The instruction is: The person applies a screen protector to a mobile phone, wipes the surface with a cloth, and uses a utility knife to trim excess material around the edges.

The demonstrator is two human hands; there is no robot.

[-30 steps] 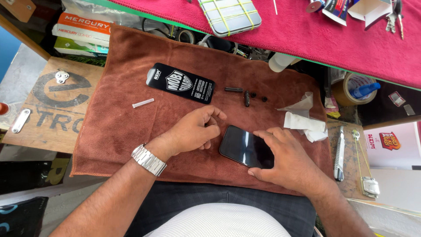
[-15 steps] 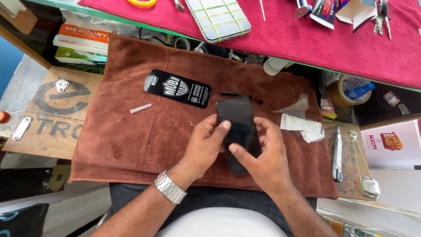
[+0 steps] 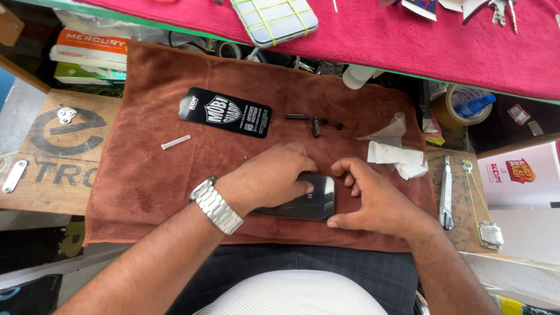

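A black phone point(image 3: 309, 204) lies flat on the brown cloth point(image 3: 146, 175), screen up. My left hand point(image 3: 271, 175), with a metal watch on the wrist, rests over the phone's left part with fingers pressing on the glass. My right hand point(image 3: 367, 198) touches the phone's right edge, thumb at its near corner and fingers curled at the far corner. Most of the phone's left half is hidden under my left hand.
A black flat packet point(image 3: 224, 112), a small white stick point(image 3: 175, 142), small black screwdriver parts point(image 3: 315, 123) and crumpled white wipes point(image 3: 394, 153) lie on the cloth. A utility knife point(image 3: 445, 189) lies right. A rubber-banded phone point(image 3: 274, 18) sits on the red cloth point(image 3: 408, 46) behind.
The phone, held up between both hands half a second ago, now lies flat on the cloth. My left hand presses on it and my right hand steadies its edge.
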